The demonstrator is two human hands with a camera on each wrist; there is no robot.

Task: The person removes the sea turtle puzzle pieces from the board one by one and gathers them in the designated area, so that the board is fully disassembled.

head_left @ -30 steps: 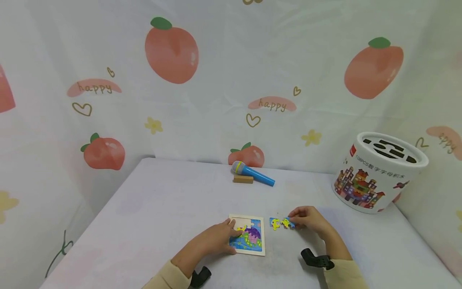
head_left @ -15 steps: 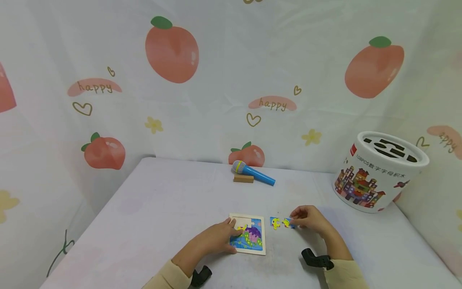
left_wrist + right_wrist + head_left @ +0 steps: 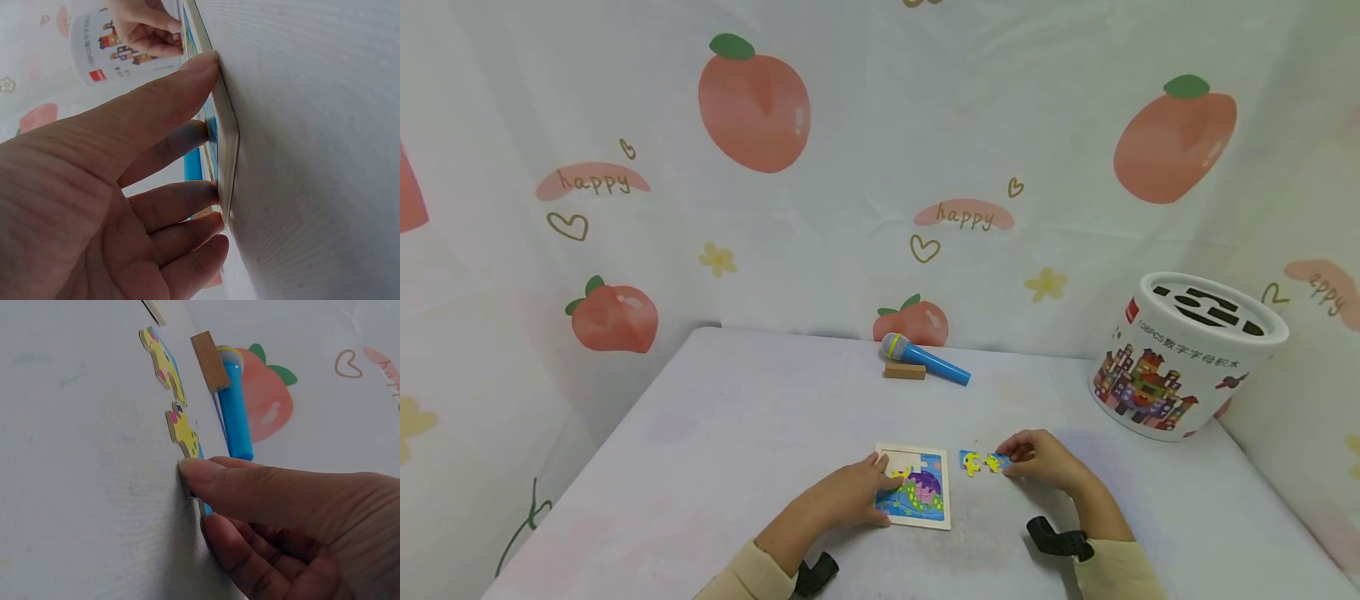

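Observation:
A square wooden jigsaw puzzle (image 3: 923, 492) in a pale frame lies on the table, its upper left part showing bare wood. My left hand (image 3: 852, 492) rests on its left side, thumb at the near edge in the left wrist view and one finger on the picture. To the right lie two blue-and-yellow puzzle pieces side by side. The left puzzle piece (image 3: 161, 359) is untouched. My right hand (image 3: 1039, 458) holds the right puzzle piece (image 3: 184, 432) between thumb and fingers at its right end, flat near the table; part of it is hidden behind the thumb.
Toward the back of the table lie a blue toy microphone (image 3: 936, 364) and a small brown wooden block (image 3: 905, 372). A large white printed bucket (image 3: 1183, 367) with a slotted lid stands at the back right. A peach-print cloth (image 3: 820, 250) hangs behind the table.
The right hand has shifted its fingers slightly and the right puzzle piece has turned a little, now lying more level with the left one. The left hand stays on the jigsaw puzzle.

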